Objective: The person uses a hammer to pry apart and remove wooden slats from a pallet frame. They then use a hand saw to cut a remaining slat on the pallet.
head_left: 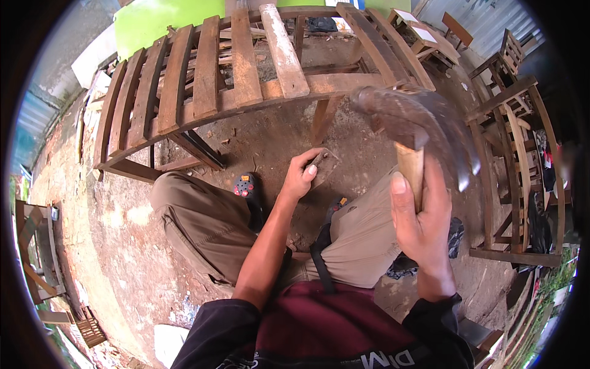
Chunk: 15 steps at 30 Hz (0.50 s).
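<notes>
My right hand is closed round the pale wooden handle of a claw hammer. The hammer is raised, and its dark, rusty head is partly smeared by motion. Between my knees, my left hand pinches a small brownish-grey piece, whose kind is too unclear to name. In front of me stands a slatted wooden bench. One of its slats has worn white paint. Right of that slat is a gap, and then come two more slats. Neither hand is seen touching the bench.
Wooden frames with upright posts stand close on my right, and small desks lie beyond. Another wooden piece is at the far left. Dark shoes are on the dirty concrete floor. A black plastic bag lies beside my right leg.
</notes>
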{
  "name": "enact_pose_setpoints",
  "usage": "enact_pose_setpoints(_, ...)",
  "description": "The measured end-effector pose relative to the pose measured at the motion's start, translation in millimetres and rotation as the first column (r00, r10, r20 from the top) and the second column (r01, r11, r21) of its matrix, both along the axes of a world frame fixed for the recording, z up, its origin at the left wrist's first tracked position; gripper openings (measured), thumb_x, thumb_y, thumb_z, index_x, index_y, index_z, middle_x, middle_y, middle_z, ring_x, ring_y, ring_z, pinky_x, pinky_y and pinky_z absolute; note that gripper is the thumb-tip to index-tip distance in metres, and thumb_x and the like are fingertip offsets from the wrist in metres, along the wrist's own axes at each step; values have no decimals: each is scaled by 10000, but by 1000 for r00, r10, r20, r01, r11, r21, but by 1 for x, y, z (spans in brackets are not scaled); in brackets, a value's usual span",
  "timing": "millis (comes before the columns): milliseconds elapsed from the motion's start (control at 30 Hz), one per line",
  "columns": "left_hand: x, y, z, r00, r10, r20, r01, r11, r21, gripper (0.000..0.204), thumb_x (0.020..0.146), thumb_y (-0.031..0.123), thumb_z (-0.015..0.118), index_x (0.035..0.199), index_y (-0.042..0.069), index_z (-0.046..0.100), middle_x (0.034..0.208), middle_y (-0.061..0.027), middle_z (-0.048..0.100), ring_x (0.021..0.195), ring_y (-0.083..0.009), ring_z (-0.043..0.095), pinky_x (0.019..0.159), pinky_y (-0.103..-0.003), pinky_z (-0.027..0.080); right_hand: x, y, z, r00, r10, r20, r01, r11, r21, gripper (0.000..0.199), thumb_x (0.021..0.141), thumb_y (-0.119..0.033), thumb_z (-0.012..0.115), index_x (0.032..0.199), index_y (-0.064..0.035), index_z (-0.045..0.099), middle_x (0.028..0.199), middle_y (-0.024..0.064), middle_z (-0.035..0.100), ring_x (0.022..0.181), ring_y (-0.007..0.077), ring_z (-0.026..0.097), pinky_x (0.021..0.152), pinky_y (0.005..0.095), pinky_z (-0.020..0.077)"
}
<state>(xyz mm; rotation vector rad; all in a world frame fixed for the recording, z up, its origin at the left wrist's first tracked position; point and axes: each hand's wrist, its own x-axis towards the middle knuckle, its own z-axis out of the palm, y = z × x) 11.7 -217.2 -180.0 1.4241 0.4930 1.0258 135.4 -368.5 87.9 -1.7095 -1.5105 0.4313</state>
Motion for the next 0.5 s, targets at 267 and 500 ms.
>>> enact_pose_setpoints(267,10,2,9,998,-35,43,37,999,-34,844,854,690,553,1204,-75,627,1116,-146,689,1055,-223,630,947,-355,470,4,2,-30,997,-2,-73,-29,903,-429,353,1010,-202,587,1275,20,517,812,250,666,747,448,679,643,457,503)
enact_pose_setpoints(500,-1,1,-7,1000,-31,3,31,999,-44,864,848,713,529,1191,-74,631,1065,-150,700,1017,-224,643,929,-363,484,-6,0,11,990,6,-138,-13,999,-49,346,1035,-212,555,1284,24,512,733,60,590,646,187,591,621,331,486)
